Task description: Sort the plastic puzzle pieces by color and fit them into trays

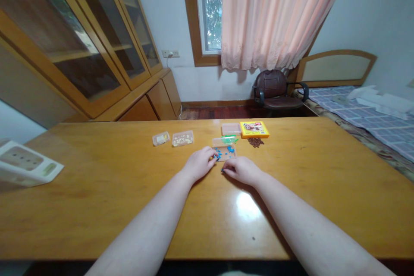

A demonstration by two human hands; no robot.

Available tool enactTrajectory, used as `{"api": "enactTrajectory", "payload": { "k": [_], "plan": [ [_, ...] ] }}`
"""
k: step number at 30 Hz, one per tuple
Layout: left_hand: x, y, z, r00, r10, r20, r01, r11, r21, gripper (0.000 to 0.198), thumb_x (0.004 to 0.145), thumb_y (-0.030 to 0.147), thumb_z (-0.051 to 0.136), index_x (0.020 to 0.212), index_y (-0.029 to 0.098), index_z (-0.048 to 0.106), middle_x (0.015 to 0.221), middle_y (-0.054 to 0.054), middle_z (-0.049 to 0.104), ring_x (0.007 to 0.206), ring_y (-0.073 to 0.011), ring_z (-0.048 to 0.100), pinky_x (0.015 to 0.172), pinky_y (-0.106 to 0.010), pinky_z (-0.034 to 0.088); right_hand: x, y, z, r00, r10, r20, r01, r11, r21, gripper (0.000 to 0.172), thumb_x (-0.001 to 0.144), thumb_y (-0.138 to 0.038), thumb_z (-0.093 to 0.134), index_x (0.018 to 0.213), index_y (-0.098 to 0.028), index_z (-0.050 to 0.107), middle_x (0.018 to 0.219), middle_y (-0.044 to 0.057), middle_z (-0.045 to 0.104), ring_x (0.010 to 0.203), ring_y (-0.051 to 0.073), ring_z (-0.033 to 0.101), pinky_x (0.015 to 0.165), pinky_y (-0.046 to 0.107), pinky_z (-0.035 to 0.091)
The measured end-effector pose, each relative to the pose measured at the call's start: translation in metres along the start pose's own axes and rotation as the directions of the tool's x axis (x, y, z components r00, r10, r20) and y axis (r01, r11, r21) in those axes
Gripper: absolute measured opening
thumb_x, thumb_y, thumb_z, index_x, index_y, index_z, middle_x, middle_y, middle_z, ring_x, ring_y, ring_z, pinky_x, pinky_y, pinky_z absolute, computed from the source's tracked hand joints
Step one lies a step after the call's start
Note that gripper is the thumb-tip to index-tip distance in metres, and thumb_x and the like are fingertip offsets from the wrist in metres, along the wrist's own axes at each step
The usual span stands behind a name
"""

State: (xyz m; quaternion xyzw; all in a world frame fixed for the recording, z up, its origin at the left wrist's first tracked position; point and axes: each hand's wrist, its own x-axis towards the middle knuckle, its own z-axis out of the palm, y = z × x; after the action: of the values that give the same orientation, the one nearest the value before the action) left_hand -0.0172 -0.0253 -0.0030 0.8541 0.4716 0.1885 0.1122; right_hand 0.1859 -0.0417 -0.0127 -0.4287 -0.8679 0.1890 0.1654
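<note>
A shallow clear plastic box [230, 155] holding small blue pieces [230, 149] lies on the table in front of me. At its left end is my left hand [201, 164], fingers bent over the rim and closed near a dark bit by the thumb; what they grip is too small to make out. Just outside the near right corner, my right hand [242, 170] pinches a small dark piece [222, 170] above or on the tabletop. Behind the box, bright green pieces [229, 139] lie by a clear lid or tray [218, 142].
A yellow box [255, 129], a clear case [230, 129] and a pile of brown pieces [255, 142] are at the back right. Two clear containers, one with pale pieces [183, 139] and a smaller one [161, 139], stand left. A white object [29, 163] sits far left.
</note>
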Motion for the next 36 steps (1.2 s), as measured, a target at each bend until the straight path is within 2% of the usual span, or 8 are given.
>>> {"api": "enactTrajectory", "payload": {
  "k": [3, 6, 9, 12, 17, 23, 28, 36],
  "plan": [
    [-0.002, 0.002, -0.001, 0.999, 0.028, 0.024, -0.028, 1.0, 0.003, 0.017, 0.087, 0.027, 0.048, 0.093, 0.022, 0.063, 0.093, -0.003, 0.061, 0.085, -0.015, 0.058, 0.077, -0.026, 0.045, 0.002, 0.004, 0.001, 0.994, 0.039, -0.106, -0.031, 0.997, 0.076, 0.016, 0.083, -0.027, 0.054, 0.088, -0.021, 0.069, 0.08, 0.002, 0.07, 0.071, 0.014, 0.061, 0.066, 0.023, 0.042],
    [-0.003, 0.004, 0.0, 0.997, 0.047, 0.057, -0.048, 0.999, 0.004, 0.016, 0.087, 0.027, 0.049, 0.093, 0.023, 0.063, 0.094, -0.003, 0.061, 0.084, -0.0147, 0.058, 0.076, -0.025, 0.045, 0.006, 0.01, 0.002, 0.957, 0.152, -0.247, -0.128, 0.985, 0.113, 0.022, 0.085, -0.03, 0.051, 0.092, -0.019, 0.068, 0.077, 0.004, 0.069, 0.068, 0.014, 0.059, 0.064, 0.023, 0.042],
    [-0.003, 0.006, 0.002, 0.995, 0.061, 0.084, -0.064, 0.998, 0.023, 0.016, 0.086, 0.026, 0.049, 0.095, 0.023, 0.062, 0.096, -0.003, 0.061, 0.083, -0.0147, 0.058, 0.075, -0.024, 0.045, 0.009, 0.015, 0.001, 0.926, 0.242, -0.29, -0.213, 0.969, 0.129, 0.027, 0.087, -0.031, 0.048, 0.101, -0.018, 0.067, 0.085, 0.006, 0.07, 0.072, 0.016, 0.061, 0.067, 0.024, 0.043],
    [-0.004, 0.009, 0.003, 0.989, 0.092, 0.112, -0.095, 0.995, 0.021, 0.018, 0.085, 0.027, 0.051, 0.099, 0.025, 0.062, 0.1, -0.002, 0.06, 0.087, -0.0155, 0.058, 0.077, -0.025, 0.045, 0.007, 0.014, -0.003, 0.937, 0.254, -0.241, -0.236, 0.966, 0.103, 0.028, 0.087, -0.032, 0.047, 0.101, -0.02, 0.068, 0.087, 0.006, 0.071, 0.073, 0.016, 0.061, 0.066, 0.024, 0.042],
    [-0.004, 0.014, 0.006, 0.964, 0.164, 0.211, -0.17, 0.985, 0.009, 0.018, 0.086, 0.028, 0.051, 0.098, 0.026, 0.064, 0.096, -0.002, 0.059, 0.087, -0.0154, 0.058, 0.077, -0.024, 0.045, -0.002, 0.006, -0.013, 0.994, 0.098, -0.056, -0.099, 0.995, -0.003, 0.022, 0.083, -0.036, 0.053, 0.08, -0.02, 0.07, 0.073, 0.002, 0.069, 0.066, 0.014, 0.059, 0.059, 0.022, 0.037],
    [-0.004, 0.014, 0.006, 0.965, 0.141, 0.223, -0.148, 0.989, 0.015, 0.015, 0.085, 0.028, 0.052, 0.093, 0.026, 0.065, 0.093, -0.001, 0.059, 0.083, -0.0153, 0.058, 0.074, -0.024, 0.045, -0.005, 0.002, -0.019, 0.997, -0.007, 0.082, 0.016, 0.994, -0.106, 0.018, 0.079, -0.034, 0.059, 0.088, -0.025, 0.072, 0.083, 0.002, 0.072, 0.073, 0.016, 0.062, 0.064, 0.024, 0.038],
    [-0.003, 0.015, 0.001, 0.967, 0.102, 0.233, -0.109, 0.994, 0.018, 0.012, 0.082, 0.024, 0.054, 0.088, 0.024, 0.064, 0.088, -0.001, 0.062, 0.078, -0.0157, 0.059, 0.071, -0.025, 0.045, -0.003, -0.002, -0.017, 0.994, -0.02, 0.105, 0.041, 0.979, -0.2, 0.022, 0.083, -0.03, 0.052, 0.087, -0.024, 0.073, 0.081, 0.004, 0.072, 0.07, 0.016, 0.062, 0.063, 0.024, 0.038],
    [-0.004, 0.01, -0.002, 0.966, 0.123, 0.227, -0.138, 0.989, 0.05, 0.013, 0.083, 0.023, 0.051, 0.085, 0.022, 0.063, 0.089, -0.003, 0.063, 0.081, -0.0167, 0.059, 0.071, -0.025, 0.045, -0.002, -0.006, -0.01, 0.994, -0.04, 0.101, 0.067, 0.958, -0.279, 0.023, 0.083, -0.027, 0.051, 0.083, -0.021, 0.073, 0.081, 0.007, 0.072, 0.07, 0.017, 0.063, 0.064, 0.025, 0.039]
  ]
}}
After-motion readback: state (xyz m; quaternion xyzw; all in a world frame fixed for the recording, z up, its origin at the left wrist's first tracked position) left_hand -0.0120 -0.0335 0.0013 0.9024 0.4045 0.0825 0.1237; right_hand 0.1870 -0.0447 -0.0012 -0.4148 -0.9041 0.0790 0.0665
